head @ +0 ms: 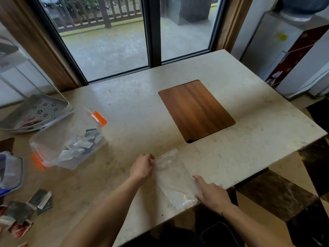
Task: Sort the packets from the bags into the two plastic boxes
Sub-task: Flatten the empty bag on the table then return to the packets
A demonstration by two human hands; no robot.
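Note:
An empty clear plastic bag [175, 177] lies flat near the table's front edge. My left hand [142, 167] pinches its far left corner. My right hand [211, 195] presses flat on its near right side, fingers straight. A clear plastic box with orange clips [67, 139] stands to the left and holds several dark and white packets. A second box with a blue rim [10, 172] shows partly at the far left edge. Loose dark, white and red packets [25, 214] lie scattered at the bottom left.
A wooden board [195, 109] is set into the stone table [124, 111] at centre right. A grey perforated tray [35, 113] sits at the back left. A window runs behind the table. A water dispenser [288, 50] stands at the right.

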